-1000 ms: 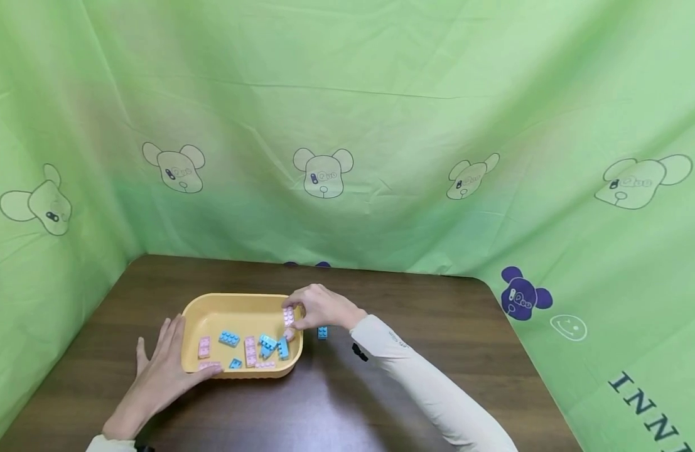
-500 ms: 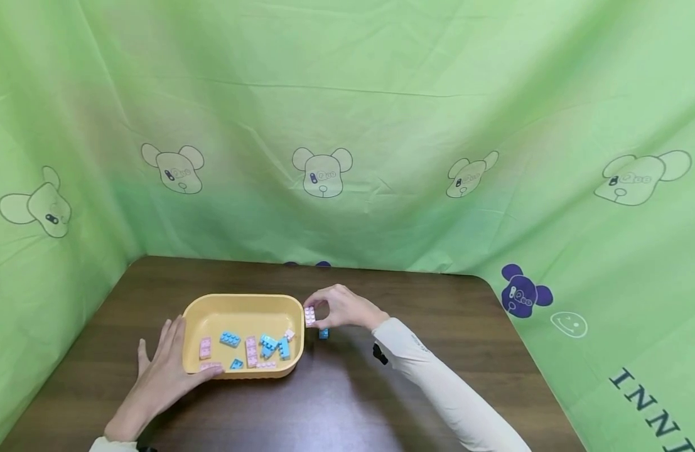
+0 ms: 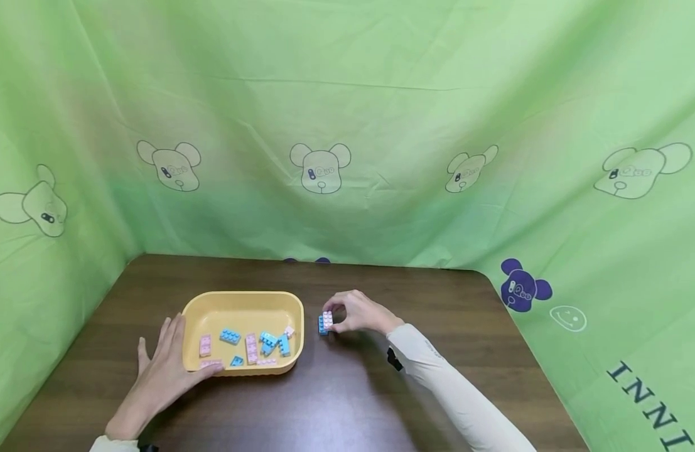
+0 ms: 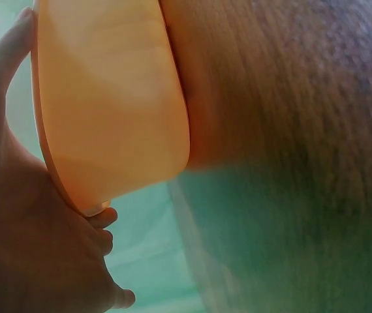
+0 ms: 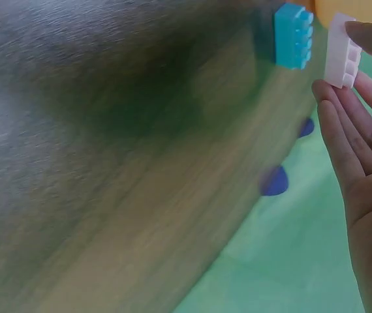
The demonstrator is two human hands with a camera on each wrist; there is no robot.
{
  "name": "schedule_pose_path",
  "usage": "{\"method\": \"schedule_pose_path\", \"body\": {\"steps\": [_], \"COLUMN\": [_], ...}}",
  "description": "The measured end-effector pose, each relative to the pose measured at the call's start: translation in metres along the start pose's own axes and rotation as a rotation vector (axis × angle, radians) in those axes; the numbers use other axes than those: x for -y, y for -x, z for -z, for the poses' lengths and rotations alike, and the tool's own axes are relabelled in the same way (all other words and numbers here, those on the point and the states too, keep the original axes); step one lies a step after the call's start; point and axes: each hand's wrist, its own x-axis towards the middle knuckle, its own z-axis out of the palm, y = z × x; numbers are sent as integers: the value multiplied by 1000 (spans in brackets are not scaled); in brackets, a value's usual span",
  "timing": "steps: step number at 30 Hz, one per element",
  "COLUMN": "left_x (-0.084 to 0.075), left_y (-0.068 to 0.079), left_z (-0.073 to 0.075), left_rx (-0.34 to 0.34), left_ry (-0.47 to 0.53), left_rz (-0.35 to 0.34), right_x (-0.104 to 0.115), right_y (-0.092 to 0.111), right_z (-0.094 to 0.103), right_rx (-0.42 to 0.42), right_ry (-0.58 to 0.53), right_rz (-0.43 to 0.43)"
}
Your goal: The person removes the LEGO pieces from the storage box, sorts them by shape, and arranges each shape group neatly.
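Note:
Between thumb and fingertips, my right hand (image 3: 358, 314) pinches a pink toy building brick (image 3: 328, 320), its studs facing up. This brick overlaps a blue brick (image 3: 321, 324) on the table in the head view; the right wrist view shows a gap between the pink brick (image 5: 341, 52) and the blue brick (image 5: 293, 36). My left hand (image 3: 161, 373) rests against the near left corner of a yellow tray (image 3: 242, 294), fingers straight along its side and thumb on the front rim. The left wrist view shows the tray's outer wall (image 4: 114, 98) beside that hand.
Several pink and blue bricks lie in the tray, among them a blue brick (image 3: 230, 336) and a pink brick (image 3: 252, 349). The brown wooden table (image 3: 381, 389) meets a green printed curtain (image 3: 381, 207) at the back and sides.
My right hand has lifted the pink brick out of the tray and carried it right, over the blue brick on the table. The left hand has stayed at the tray.

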Motion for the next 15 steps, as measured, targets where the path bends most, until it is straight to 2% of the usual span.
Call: {"method": "schedule_pose_path", "body": {"steps": [6,15], "left_x": [-1,-1], "left_y": [-1,-1], "left_z": [1,1], "left_rx": [10,15], "left_ry": [9,8], "left_rz": [4,0], "right_x": [-7,-13], "right_y": [9,12], "right_z": [-3,-11], "right_rx": [9,21], "right_ry": [-58,-74], "right_rz": [-73,-116]}}
